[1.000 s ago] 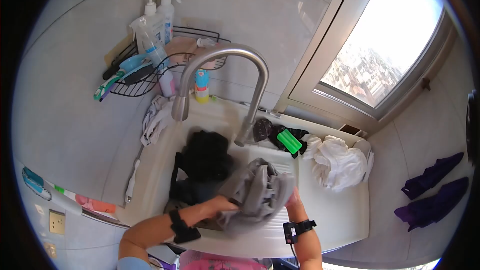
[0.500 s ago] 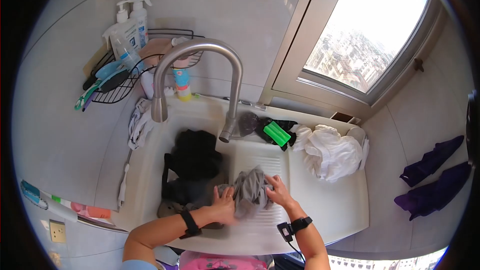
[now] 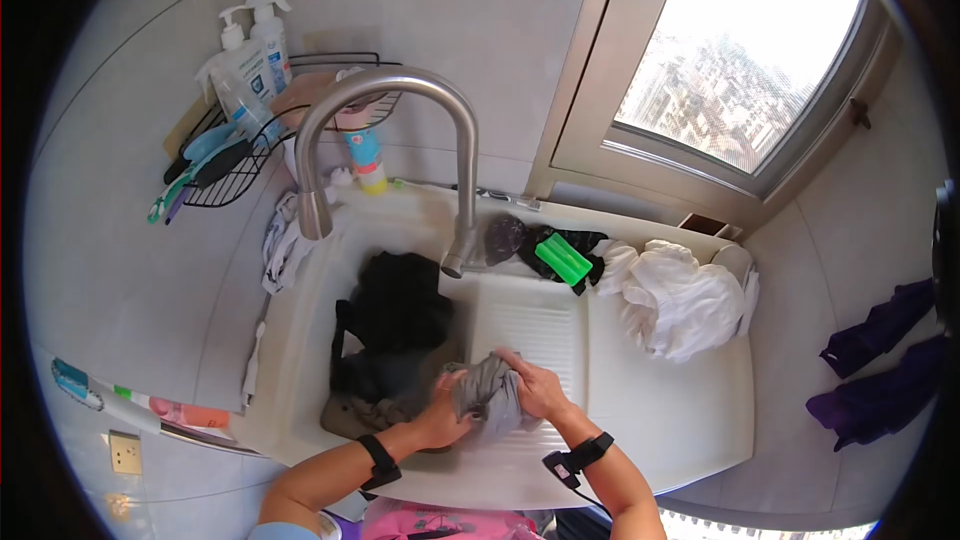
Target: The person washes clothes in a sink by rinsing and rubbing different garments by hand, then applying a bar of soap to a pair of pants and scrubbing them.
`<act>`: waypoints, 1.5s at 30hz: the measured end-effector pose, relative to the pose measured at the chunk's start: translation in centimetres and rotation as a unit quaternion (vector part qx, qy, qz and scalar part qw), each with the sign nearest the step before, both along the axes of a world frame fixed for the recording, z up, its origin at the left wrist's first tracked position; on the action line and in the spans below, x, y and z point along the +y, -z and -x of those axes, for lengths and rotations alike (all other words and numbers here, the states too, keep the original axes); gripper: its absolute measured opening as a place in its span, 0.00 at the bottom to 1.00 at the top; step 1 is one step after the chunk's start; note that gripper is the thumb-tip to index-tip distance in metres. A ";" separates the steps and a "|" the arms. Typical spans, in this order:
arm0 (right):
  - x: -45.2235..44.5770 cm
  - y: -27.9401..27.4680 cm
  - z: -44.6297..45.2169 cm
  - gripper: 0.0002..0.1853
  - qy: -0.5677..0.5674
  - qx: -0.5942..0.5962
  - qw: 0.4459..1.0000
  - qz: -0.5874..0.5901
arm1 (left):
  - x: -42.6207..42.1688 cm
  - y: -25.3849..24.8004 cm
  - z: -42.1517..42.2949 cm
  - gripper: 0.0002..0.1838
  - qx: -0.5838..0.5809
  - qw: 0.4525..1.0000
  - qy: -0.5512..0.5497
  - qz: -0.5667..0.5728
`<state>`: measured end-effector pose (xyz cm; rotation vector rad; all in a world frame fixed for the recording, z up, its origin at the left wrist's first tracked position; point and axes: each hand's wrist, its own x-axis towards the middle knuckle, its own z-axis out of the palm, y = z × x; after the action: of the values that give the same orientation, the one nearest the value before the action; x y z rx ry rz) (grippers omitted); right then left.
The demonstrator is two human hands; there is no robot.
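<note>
A bunched grey cloth (image 3: 488, 395) is held between both hands over the front of the ribbed washboard (image 3: 535, 340). My left hand (image 3: 442, 414) grips its left side, fingers curled into the fabric. On the right side, my right hand (image 3: 533, 386) has its fingers closed on the cloth's upper edge. Black clothing (image 3: 400, 305) lies in the basin just left of the hands, with brownish-grey fabric (image 3: 360, 415) at its lower edge. The steel faucet (image 3: 465, 160) arches above the basin.
A green soap bar (image 3: 563, 258) rests on black fabric behind the washboard. White cloth (image 3: 680, 300) is heaped at the right on the sink (image 3: 680, 440). Bottles (image 3: 250, 65) and brushes stand in a wire corner rack (image 3: 235, 172). Purple cloths (image 3: 870, 390) hang at the far right.
The grey cloth has come down onto the washboard and is bunched smaller. Both hands have stayed on it, and my right hand's fingers have closed over its top. The view has shifted.
</note>
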<state>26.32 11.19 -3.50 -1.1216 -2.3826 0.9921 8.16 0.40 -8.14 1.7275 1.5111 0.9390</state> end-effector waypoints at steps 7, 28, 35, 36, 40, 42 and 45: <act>-1.2 3.1 -1.4 0.12 0.133 -0.029 0.991 -0.003 | -3.1 1.2 3.3 0.25 0.001 0.982 -0.184 0.045; -3.7 7.2 -1.8 0.06 0.278 0.374 0.873 0.145 | 4.8 -2.5 -0.3 0.09 -0.517 0.780 -0.265 0.234; -0.3 6.2 0.2 0.13 0.222 0.627 0.507 0.548 | 6.5 -9.7 -1.2 0.22 -0.113 0.976 -0.074 -0.173; 0.4 5.9 0.2 0.14 0.199 0.597 0.520 0.578 | 6.5 -10.7 -1.1 0.23 -0.094 0.974 -0.034 -0.201; 3.3 6.0 0.1 0.14 0.146 0.383 0.787 0.462 | 6.2 -10.3 -1.4 0.23 -0.013 0.960 0.076 -0.269; 4.5 5.2 0.0 0.12 0.144 0.255 0.846 0.445 | 5.3 -9.7 -1.3 0.20 0.051 0.947 0.139 -0.286; 4.8 5.9 0.5 0.13 0.026 0.166 0.945 0.280 | 3.8 -6.3 -1.9 0.17 0.103 0.898 0.233 -0.359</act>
<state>25.78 16.00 -9.42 -1.0718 -1.8382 1.7518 10.05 4.23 -1.83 2.6316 0.8045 1.1522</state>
